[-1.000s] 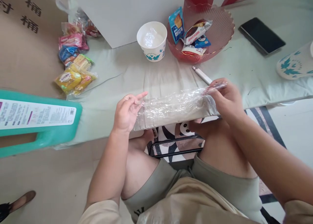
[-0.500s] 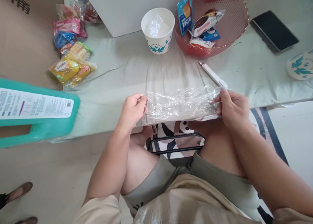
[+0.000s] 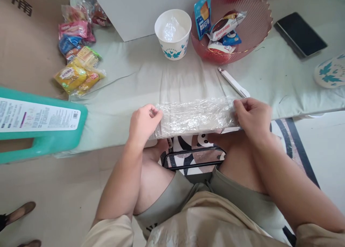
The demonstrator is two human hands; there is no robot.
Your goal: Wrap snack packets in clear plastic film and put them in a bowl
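A crinkled sheet of clear plastic wrap point(image 3: 196, 116) is stretched across the near edge of the pale green tablecloth point(image 3: 140, 82). My left hand point(image 3: 142, 123) pinches its left end with closed fingers. My right hand point(image 3: 253, 117) grips its right end, fingers curled over the film. Both hands rest at the table edge above my knees.
A white paper cup point(image 3: 173, 33) with plastic inside and a pink bowl point(image 3: 252, 28) of snack packets stand behind. A white pen-like stick point(image 3: 233, 82) lies near my right hand. Snack packets point(image 3: 77, 64) sit left, a teal stool point(image 3: 40, 123) further left, a phone point(image 3: 300, 33) and another cup point(image 3: 331, 71) right.
Both hands came down toward the table edge with the plastic wrap, which now lies flatter and tighter. My left index finger, stretched out earlier, has closed on the film.
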